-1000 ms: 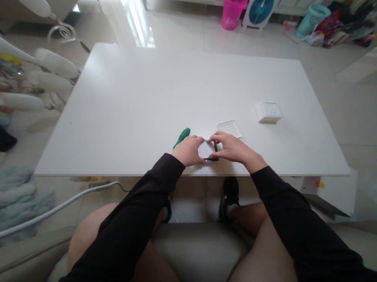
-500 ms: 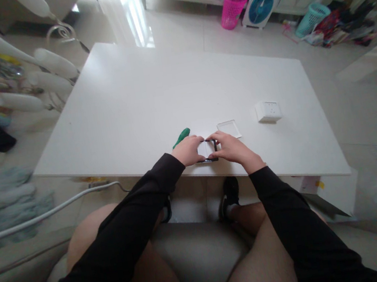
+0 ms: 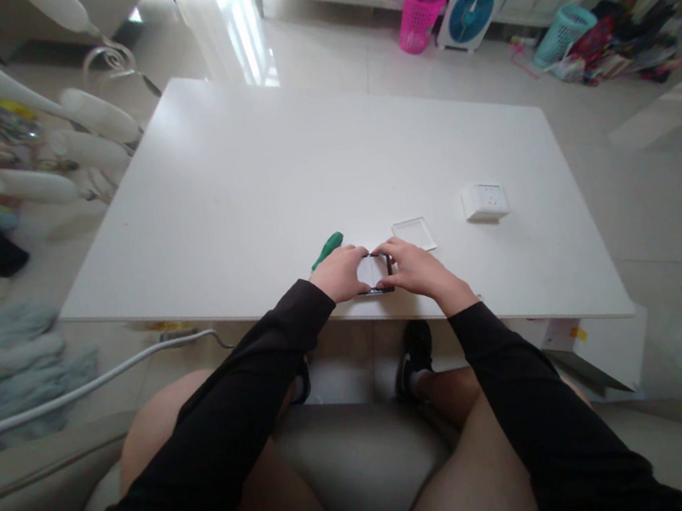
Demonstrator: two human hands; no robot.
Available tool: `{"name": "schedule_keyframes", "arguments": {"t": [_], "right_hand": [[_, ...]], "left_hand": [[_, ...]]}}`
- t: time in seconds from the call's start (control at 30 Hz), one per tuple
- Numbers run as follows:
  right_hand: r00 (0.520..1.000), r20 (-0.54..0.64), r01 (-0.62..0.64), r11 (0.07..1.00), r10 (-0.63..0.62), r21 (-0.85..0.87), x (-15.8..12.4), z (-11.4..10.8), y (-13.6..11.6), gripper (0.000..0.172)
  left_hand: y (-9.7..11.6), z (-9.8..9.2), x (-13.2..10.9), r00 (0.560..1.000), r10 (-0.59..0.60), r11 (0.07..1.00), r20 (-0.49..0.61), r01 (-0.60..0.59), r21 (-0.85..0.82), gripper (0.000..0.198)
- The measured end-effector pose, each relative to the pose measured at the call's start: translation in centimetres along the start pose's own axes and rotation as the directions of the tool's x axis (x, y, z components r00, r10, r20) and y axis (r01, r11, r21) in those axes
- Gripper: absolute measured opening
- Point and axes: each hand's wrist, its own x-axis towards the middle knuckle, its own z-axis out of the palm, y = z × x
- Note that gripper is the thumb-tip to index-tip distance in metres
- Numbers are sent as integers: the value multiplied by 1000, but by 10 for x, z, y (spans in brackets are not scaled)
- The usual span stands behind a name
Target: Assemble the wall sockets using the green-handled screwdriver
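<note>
A small light switch with two white rocker halves and dark edges is held at the table's near edge. My left hand grips its left side between thumb and fingers. On its right side my right hand pinches it the same way, with fingertips at the far edge and thumb at the near one. A white square cover frame lies flat just beyond my right hand. The green handle of a tool, perhaps a screwdriver, shows past my left hand; its other end is hidden.
On the white table, a white wall socket on a box stands to the right. A white hose runs at lower left. Across the floor are a pink basket, a blue fan and a teal basket.
Almost nothing differs. Both hands keep their hold on the switch in the same place, and my right forearm has shifted very slightly left.
</note>
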Motion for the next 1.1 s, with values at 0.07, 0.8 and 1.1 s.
{"name": "schedule_keyframes", "arguments": {"t": [0.07,0.8,1.1], "right_hand": [[1000,-3,1,1000,-1,13,0,0,0,55],[999,8,38,999,-38,23,0,0,4,38],[998,-64,-4,998,8,56,2,-3,8,26]], "left_hand": [[0,0,0,1000,2,1000,1,-2,3,60],[6,-8,-1,996,-94,996,12,94,-7,46],[5,-9,-2,997,-74,997,8,74,-6,40]]}}
